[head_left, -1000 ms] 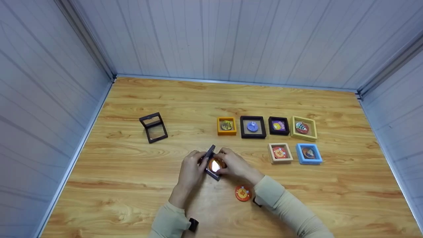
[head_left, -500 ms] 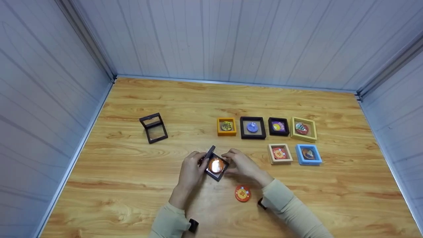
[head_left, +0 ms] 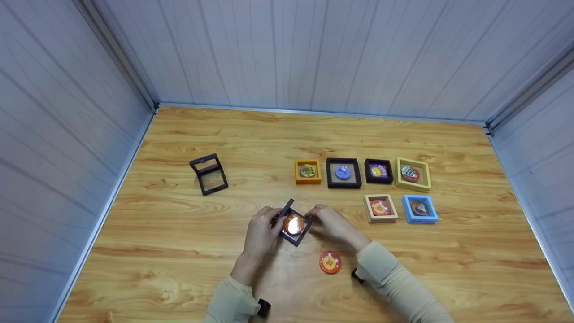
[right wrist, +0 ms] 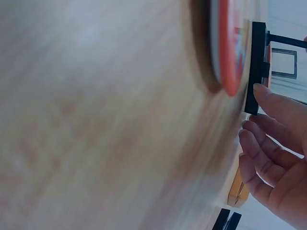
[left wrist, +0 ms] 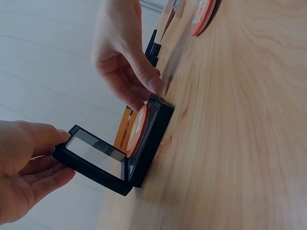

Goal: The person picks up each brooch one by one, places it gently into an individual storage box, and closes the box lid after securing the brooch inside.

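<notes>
A small black display frame (head_left: pixel 297 241) stands opened like a book on the table, its lid raised on the left. Inside its base lies a round orange badge (head_left: pixel 293 224), glare on its face. My left hand (head_left: pixel 261 231) pinches the raised lid (left wrist: pixel 93 163) between thumb and fingers. At the base's right corner, my right hand (head_left: pixel 332 226) holds the edge with thumb and fingertips; in the right wrist view its thumb (right wrist: pixel 268 98) touches the black base (right wrist: pixel 256 67). A red round badge (head_left: pixel 330 262) lies on the table just below the right hand.
Another black frame (head_left: pixel 212 180) stands opened at the left. Closed frames with badges form a row at the right: orange (head_left: pixel 307 181), large black (head_left: pixel 343 185), small black (head_left: pixel 379 180), yellow (head_left: pixel 412 185). Beige (head_left: pixel 381 220) and blue (head_left: pixel 419 219) ones lie nearer. Walls (head_left: pixel 287 54) surround the table.
My right hand has drawn back from over the orange badge to the frame's right corner, leaving the badge in the base. My left hand keeps holding the lid, nearly still.
</notes>
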The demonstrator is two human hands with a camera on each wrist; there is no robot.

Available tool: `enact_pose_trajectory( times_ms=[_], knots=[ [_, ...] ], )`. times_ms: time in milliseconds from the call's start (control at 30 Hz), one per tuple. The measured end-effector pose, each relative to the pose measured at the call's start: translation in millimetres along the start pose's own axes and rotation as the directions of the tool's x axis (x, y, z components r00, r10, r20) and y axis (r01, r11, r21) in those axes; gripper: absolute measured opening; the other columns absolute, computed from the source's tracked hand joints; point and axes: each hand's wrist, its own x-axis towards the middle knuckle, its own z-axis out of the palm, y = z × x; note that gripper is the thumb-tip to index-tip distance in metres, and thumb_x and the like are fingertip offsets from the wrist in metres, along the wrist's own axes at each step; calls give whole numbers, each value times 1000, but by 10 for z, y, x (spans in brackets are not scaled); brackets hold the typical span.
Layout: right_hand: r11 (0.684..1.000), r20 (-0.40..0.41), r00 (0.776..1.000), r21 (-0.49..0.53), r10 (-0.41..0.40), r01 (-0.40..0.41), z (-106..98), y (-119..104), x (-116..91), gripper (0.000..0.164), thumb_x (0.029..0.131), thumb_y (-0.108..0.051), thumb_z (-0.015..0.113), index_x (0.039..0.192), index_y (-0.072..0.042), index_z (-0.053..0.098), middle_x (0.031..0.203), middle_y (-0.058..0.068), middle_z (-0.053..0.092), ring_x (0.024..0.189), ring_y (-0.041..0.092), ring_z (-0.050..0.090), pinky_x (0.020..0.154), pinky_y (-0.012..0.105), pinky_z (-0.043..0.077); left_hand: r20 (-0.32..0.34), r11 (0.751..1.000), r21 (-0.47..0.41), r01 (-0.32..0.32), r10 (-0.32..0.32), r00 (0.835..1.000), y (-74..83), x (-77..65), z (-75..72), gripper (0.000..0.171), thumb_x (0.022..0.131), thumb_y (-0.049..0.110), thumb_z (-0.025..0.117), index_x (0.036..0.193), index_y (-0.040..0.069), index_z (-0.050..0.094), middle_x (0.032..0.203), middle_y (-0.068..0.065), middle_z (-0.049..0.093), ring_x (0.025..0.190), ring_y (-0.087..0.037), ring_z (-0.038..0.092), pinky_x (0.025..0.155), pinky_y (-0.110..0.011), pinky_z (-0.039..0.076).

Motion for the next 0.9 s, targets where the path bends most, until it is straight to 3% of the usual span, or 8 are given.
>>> enact_pose_trajectory(
  times_ms=[233,400,667,900],
  knots=[
    [1000,18,1000,4,-1,1,5,7,18,26,79,-16,67,101,-4,63,90,4,59,81,16,55,74,30,46,32,1000,-6,-10,10,999,52,-36,43,17,76,3,67,90,-6,65,80,-9,61,73,-17,59,67,-26,50],
    [1000,24,1000,26,5,-6,3,9,23,25,78,-15,67,100,-5,62,88,3,59,79,16,54,71,29,46,51,999,18,-38,37,998,99,-76,104,21,74,4,69,92,-5,66,79,-8,61,70,-16,57,62,-26,49],
    [996,-47,995,-11,-84,84,21,45,27,16,76,-13,68,90,-6,63,78,3,60,69,16,54,62,27,44,83,992,83,-91,84,993,154,-147,238,24,69,6,74,92,0,67,88,-9,62,82,-20,58,71,-31,49],
    [996,-48,995,14,-89,89,20,51,27,15,76,-12,68,90,-7,63,77,1,59,68,15,53,60,25,43,147,980,152,-128,105,984,144,-194,342,27,66,6,75,91,2,67,95,-10,63,89,-23,57,76,-33,48]
  ],
)
